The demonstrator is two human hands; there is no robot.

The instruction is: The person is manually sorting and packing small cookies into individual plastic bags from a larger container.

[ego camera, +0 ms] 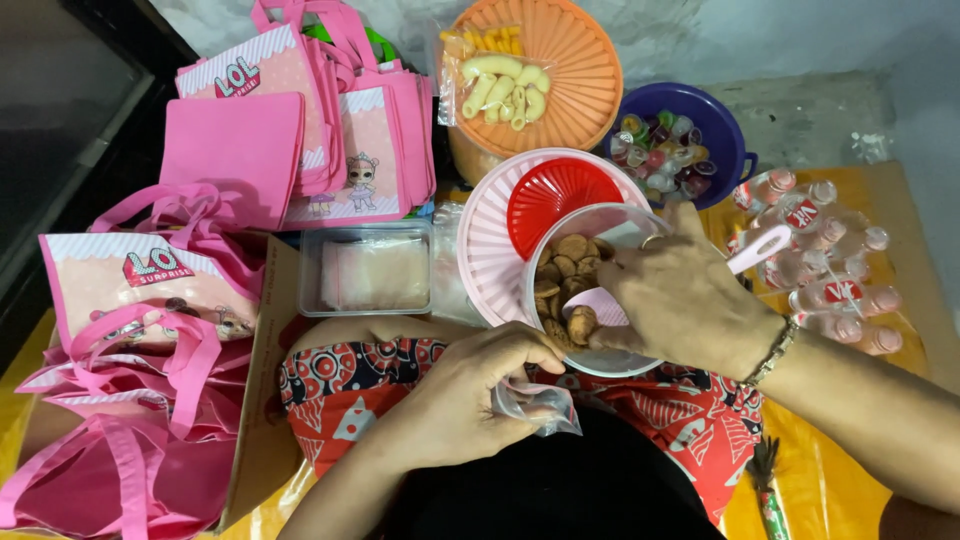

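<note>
Pink gift bags [250, 140] piled far left, well apart from work. Clear lidded box [366, 268] next, beside pink lid [490, 250]. Left hand [470, 400] pinches mouth of small clear plastic bag [540, 405] over lap; film thin, limp, likely slippery: best held at rim. Right hand [680, 300] reaches into clear tub [590, 290], fingers closed on pink scoop [755, 248] among brown cookies [565, 270]: light, probably crumbly. Red lid [550, 195] behind tub. Small bottles [830, 270] crowd right side.
</note>
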